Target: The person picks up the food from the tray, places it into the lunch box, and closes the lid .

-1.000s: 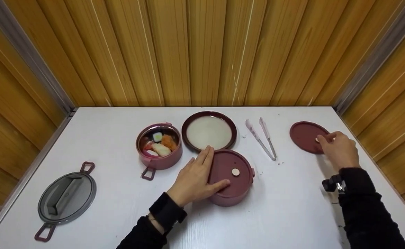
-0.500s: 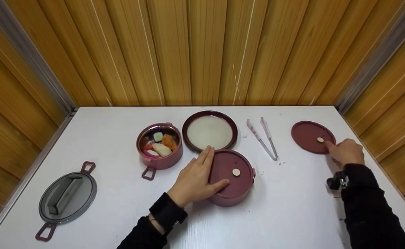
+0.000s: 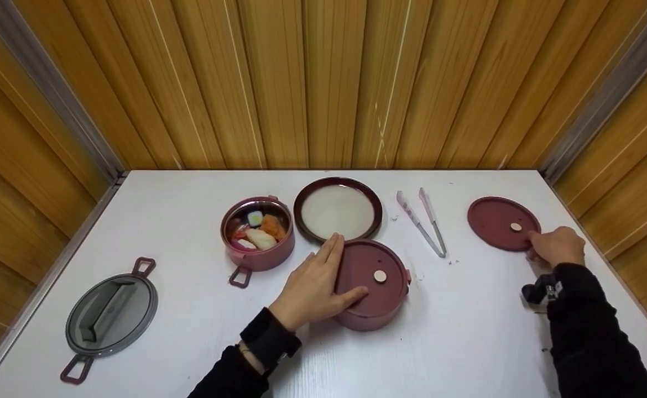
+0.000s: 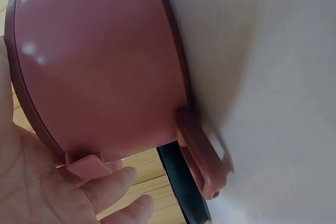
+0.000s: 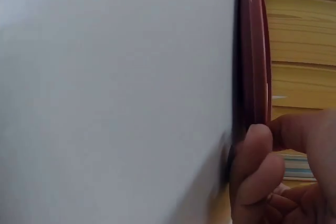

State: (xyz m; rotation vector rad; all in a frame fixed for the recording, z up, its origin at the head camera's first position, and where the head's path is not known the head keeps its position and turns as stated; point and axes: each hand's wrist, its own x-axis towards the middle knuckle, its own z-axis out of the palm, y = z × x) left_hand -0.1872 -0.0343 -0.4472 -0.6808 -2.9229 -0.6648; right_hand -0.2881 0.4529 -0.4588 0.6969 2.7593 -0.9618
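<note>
In the head view, my left hand (image 3: 312, 287) lies against a round dark-red lunch pot (image 3: 370, 320) with its lid on. The fingers stretch straight along the far left rim, and the thumb rests on the lid top beside a pale round button. The left wrist view shows the pot's side wall (image 4: 105, 72), a small latch (image 4: 89, 167) and a folding handle (image 4: 203, 156). At the right, my right hand (image 3: 558, 246) pinches the near right edge of a loose dark-red lid (image 3: 495, 221). Thumb and forefinger meet at its rim (image 5: 257, 51) in the right wrist view.
A second pot (image 3: 262, 260) holding several sushi-like food pieces stands left of a brown-rimmed plate (image 3: 337, 213). Tongs (image 3: 428, 232) lie between plate and loose lid. A grey lid with two handles (image 3: 110, 318) lies at the left. Wood-patterned panels (image 3: 329, 83) enclose the table.
My right hand has shifted from the loose lid's button to its near right edge and now pinches the rim. The left hand stays on the lidded pot.
</note>
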